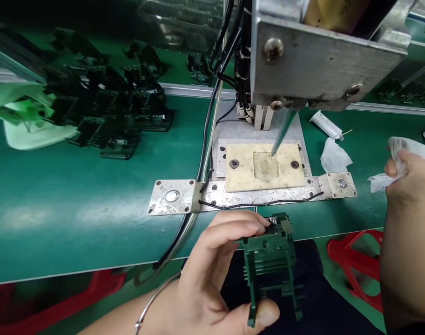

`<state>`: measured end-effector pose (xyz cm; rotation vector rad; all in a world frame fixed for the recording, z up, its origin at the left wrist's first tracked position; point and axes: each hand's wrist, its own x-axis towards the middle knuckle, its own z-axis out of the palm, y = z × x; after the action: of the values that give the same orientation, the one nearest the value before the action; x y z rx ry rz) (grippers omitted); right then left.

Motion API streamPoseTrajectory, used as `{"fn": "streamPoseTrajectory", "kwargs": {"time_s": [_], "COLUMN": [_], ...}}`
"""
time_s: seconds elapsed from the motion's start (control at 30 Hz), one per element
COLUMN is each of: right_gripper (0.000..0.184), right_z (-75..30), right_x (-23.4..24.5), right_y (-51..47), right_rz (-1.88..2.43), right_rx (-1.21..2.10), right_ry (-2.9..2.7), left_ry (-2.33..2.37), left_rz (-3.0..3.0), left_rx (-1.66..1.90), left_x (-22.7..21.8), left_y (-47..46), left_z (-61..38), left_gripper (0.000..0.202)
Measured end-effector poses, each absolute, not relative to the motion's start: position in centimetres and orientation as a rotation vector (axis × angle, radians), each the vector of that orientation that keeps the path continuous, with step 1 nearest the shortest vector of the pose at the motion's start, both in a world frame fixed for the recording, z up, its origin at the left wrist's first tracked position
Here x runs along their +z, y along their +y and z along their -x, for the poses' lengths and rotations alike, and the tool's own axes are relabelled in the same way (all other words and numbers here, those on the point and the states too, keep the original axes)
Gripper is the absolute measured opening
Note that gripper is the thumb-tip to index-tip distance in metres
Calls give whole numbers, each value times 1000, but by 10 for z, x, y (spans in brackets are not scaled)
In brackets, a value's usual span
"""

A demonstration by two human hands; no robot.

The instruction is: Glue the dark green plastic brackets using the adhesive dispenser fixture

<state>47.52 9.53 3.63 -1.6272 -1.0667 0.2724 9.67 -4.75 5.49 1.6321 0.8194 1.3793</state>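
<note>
Left hand [212,274] grips the dark green plastic frame [271,267] below the bench edge [93,272]; rigid, light, thin ribs likely fragile, so hold its side rails. Right hand [413,179] clutches a white wipe [402,153].

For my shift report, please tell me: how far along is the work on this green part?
Done: not much that shows; the fixture's recess is empty below the nozzle. In hand: the left hand holds the green part, the right hand grips a white wipe. Left, probably: seating the part; a pile of dark parts waits.
</note>
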Motion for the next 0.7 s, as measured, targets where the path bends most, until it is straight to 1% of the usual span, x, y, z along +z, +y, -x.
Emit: {"fn": "streamPoseTrajectory", "kwargs": {"time_s": [0.03, 0.07, 0.13, 0.2, 0.23, 0.37, 0.47, 0.57, 0.67, 0.7], "right_gripper": [9, 9, 22, 31, 32, 26, 31, 30, 32, 33], "right_z": [-475, -474, -469, -463, -461, -451, -445, -441, -438, -436], "right_x": [35, 33, 28, 23, 19, -1, -19, -31, -30, -28], "right_y": [91, 88, 85, 82, 78, 46, 20, 8, 8, 9], "right_rz": [1650, 1712, 1839, 1841, 1786, 1563, 1586, 1657, 1823, 1895], "right_rx": [338, 405, 450, 377, 324, 226, 172, 138, 228, 254], "right_ry": [-997, -940, -863, -793, -754, -586, -484, -428, -422, -427], "left_ry": [817, 813, 804, 786, 768, 750, 829, 877, 993, 1013], "left_rz": [-1596, -1564, -1514, -1491, -1486, -1501, -1586, -1757, -1898, -1946], "left_rx": [1377, 1376, 1364, 1330, 1313, 1276, 1258, 1292, 1417, 1474], "left_x": [56, 58, 59, 60, 60, 60, 58, 57, 65, 70], "left_y": [-47, -46, -44, -41, -40, -37, -33, -8, 51, 75], "left_z": [-97, -98, -98, -97, -95, -88, -74, -45, -8, 2], "left_gripper": [54, 54, 54, 55, 56, 64, 64, 68, 60, 50]}}
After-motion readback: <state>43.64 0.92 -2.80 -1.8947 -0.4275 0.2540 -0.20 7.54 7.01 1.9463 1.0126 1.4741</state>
